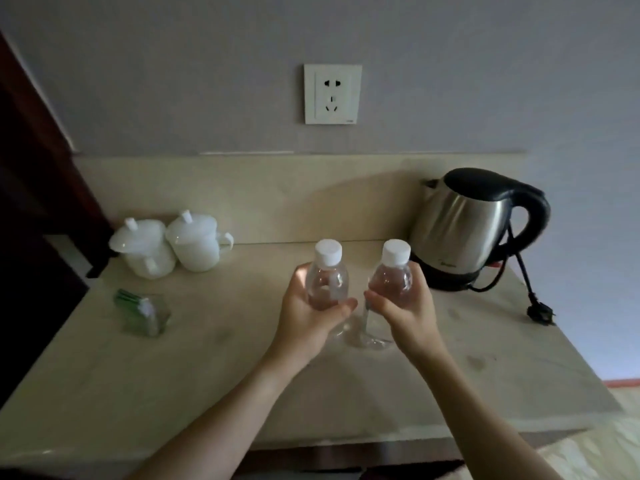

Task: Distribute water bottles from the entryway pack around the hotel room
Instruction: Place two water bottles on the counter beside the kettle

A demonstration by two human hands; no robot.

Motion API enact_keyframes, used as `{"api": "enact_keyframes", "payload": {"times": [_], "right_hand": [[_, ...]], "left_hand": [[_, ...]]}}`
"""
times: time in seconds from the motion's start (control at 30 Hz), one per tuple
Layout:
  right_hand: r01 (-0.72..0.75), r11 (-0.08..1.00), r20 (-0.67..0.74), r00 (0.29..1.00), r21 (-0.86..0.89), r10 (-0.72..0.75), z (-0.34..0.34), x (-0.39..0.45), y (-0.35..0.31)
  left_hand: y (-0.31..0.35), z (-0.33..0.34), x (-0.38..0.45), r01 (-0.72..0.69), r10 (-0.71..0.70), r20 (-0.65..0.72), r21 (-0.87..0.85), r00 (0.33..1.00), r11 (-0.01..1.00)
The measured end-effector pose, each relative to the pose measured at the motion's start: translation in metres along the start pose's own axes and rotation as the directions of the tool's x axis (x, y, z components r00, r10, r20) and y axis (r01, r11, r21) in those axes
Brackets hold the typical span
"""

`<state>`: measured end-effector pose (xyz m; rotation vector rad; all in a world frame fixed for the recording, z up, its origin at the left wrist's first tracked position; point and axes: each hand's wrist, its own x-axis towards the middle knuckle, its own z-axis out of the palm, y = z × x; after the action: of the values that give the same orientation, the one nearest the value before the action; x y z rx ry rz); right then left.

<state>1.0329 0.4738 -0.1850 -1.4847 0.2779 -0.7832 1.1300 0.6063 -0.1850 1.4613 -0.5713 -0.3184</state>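
Observation:
Two clear water bottles with white caps stand upright side by side on the beige counter (207, 368). My left hand (306, 315) wraps around the left bottle (327, 277). My right hand (403, 311) grips the right bottle (393, 277). The bottles' bases rest on or just above the counter top; my fingers hide their middles. The two bottles are a small gap apart, near the middle of the counter.
A steel electric kettle (464, 230) with a black handle and loose cord and plug (538, 311) stands at the right. Two white lidded cups (173, 245) sit at the back left. A clear holder with green packets (143, 311) lies at the left. A wall socket (333, 94) is above.

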Motion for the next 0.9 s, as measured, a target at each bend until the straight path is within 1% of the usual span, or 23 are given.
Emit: {"api": "enact_keyframes", "payload": {"times": [0.1, 0.2, 0.3, 0.37, 0.43, 0.5, 0.53, 0.6, 0.67, 0.73, 0.8, 0.83, 0.9], "right_hand": [[0.004, 1.0, 0.002, 1.0, 0.011, -0.004, -0.004, -0.002, 0.013], [-0.006, 1.0, 0.037, 0.999, 0.001, 0.006, -0.008, -0.006, 0.017], [-0.033, 0.999, 0.054, 0.998, 0.007, 0.032, -0.012, -0.007, 0.02], [-0.068, 0.997, 0.044, 0.997, -0.04, 0.07, -0.015, -0.012, 0.027], [-0.12, 0.98, 0.012, 0.992, -0.16, 0.123, -0.015, -0.021, 0.034], [-0.153, 0.946, -0.037, 0.988, -0.287, 0.149, -0.015, -0.03, 0.037], [-0.161, 0.93, -0.061, 0.987, -0.33, 0.149, -0.015, -0.032, 0.037], [-0.165, 0.917, -0.059, 0.986, -0.362, 0.154, -0.019, -0.034, 0.035], [-0.164, 0.915, -0.023, 0.986, -0.368, 0.168, -0.026, -0.033, 0.033], [-0.17, 0.917, 0.015, 0.982, -0.36, 0.188, -0.03, -0.034, 0.031], [-0.162, 0.912, 0.012, 0.984, -0.376, 0.18, -0.028, -0.035, 0.031], [-0.149, 0.903, -0.012, 0.987, -0.403, 0.158, -0.024, -0.037, 0.031], [-0.158, 0.859, -0.114, 0.987, -0.487, 0.117, -0.016, -0.038, 0.032]], "left_hand": [[-0.008, 0.004, -0.002, -0.001, 0.001, -0.028, 0.025, 1.0, 1.0], [-0.015, 0.006, -0.005, -0.007, 0.009, -0.053, 0.04, 0.999, 0.999], [-0.023, 0.006, -0.009, 0.016, -0.014, -0.085, 0.02, 0.996, 1.0], [-0.026, 0.007, -0.013, 0.008, 0.004, -0.122, 0.094, 0.992, 0.995], [-0.027, 0.006, -0.015, -0.007, 0.037, -0.146, 0.197, 0.989, 0.98], [-0.026, -0.002, -0.01, 0.005, 0.019, -0.101, 0.234, 0.995, 0.972], [-0.026, -0.009, -0.006, 0.021, -0.012, -0.039, 0.226, 0.999, 0.974], [-0.026, -0.024, 0.005, 0.059, -0.086, 0.119, 0.213, 0.989, 0.975], [-0.024, -0.037, 0.014, 0.104, -0.147, 0.21, 0.204, 0.967, 0.974], [-0.024, -0.045, 0.016, 0.12, -0.169, 0.228, 0.213, 0.959, 0.97], [-0.028, -0.044, 0.01, 0.108, -0.155, 0.22, 0.213, 0.963, 0.971], [-0.028, -0.039, 0.003, 0.098, -0.142, 0.196, 0.22, 0.97, 0.971], [-0.029, -0.024, -0.006, 0.046, -0.081, 0.103, 0.304, 0.991, 0.952]]}}
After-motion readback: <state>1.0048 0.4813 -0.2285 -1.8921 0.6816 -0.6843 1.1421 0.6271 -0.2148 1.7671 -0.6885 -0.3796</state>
